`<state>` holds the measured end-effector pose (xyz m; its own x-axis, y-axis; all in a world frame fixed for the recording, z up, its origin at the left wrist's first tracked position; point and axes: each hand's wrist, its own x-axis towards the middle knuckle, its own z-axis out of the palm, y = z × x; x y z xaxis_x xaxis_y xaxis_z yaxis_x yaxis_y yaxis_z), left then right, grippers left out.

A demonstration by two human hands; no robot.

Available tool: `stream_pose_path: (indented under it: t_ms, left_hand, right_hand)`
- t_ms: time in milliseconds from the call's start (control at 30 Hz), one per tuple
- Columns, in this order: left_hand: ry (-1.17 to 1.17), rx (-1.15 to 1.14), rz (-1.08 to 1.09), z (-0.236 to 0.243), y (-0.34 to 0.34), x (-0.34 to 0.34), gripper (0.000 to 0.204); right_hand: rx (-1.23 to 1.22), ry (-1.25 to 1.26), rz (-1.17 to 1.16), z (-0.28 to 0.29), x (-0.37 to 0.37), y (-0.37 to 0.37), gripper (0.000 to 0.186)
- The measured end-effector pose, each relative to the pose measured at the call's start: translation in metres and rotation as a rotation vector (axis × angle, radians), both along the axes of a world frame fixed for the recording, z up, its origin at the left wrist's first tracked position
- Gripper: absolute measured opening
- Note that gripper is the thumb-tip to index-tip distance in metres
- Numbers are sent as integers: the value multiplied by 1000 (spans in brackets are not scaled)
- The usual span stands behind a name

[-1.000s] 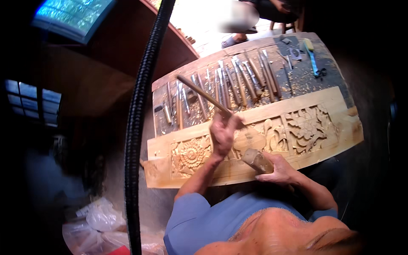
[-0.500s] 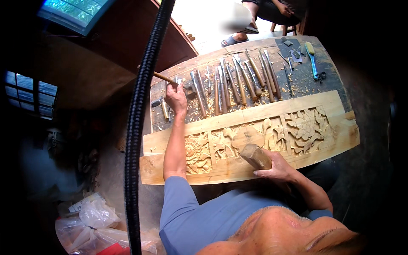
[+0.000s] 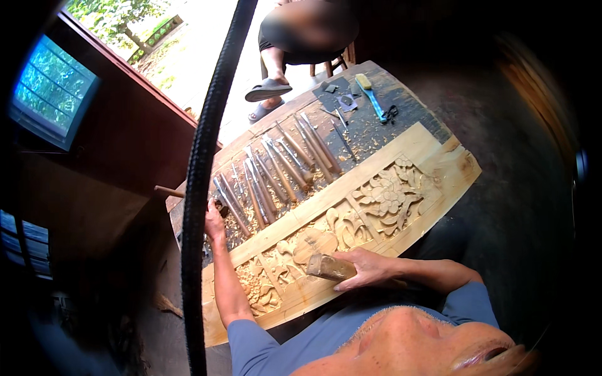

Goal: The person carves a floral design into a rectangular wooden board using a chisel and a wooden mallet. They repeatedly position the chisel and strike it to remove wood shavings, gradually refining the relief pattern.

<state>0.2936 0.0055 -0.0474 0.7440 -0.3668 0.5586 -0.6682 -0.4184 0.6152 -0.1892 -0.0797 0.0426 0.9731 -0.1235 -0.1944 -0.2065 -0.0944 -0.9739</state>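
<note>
My right hand [image 3: 370, 268] grips a wooden mallet [image 3: 331, 267], a worn block held over the front part of a carved wood panel [image 3: 431, 145]. Flowers and leaves stand out in relief in the panel's framed sections. Beyond the panel's far left edge, my left hand [image 3: 214, 222] is closed around a wooden-handled tool [image 3: 169, 191] with a dark head; the black cable hides part of the hand and handle. Just right of that hand lies a row of wood-handled chisels [image 3: 276, 178] among shavings.
A blue-handled brush [image 3: 374, 100] and dark sandpaper pieces [image 3: 331, 89] lie at the workbench's [image 3: 411, 103] far right. A black braided cable [image 3: 204, 156] crosses the view. Past the bench, a seated person's sandalled foot [image 3: 268, 91] shows.
The view has turned, so bench and panel now slant up to the right. My left hand stays by the chisels' left end with its tool; my right still holds the mallet over the panel.
</note>
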Motion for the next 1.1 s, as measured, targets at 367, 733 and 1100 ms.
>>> stream_pose_path:
  t_ms: [367,733,1100]
  left_hand:
    - [-857,221,65,-41,8,38,13]
    - [-576,125,45,-32,8,26,14]
    - [110,-45,73,-4,10,10,12]
  right_hand:
    - [-41,-17,1,1,2,1,68]
    - [-36,25,-2,3,3,1,65]
    - [-23,48,-39,-5,3,2,75]
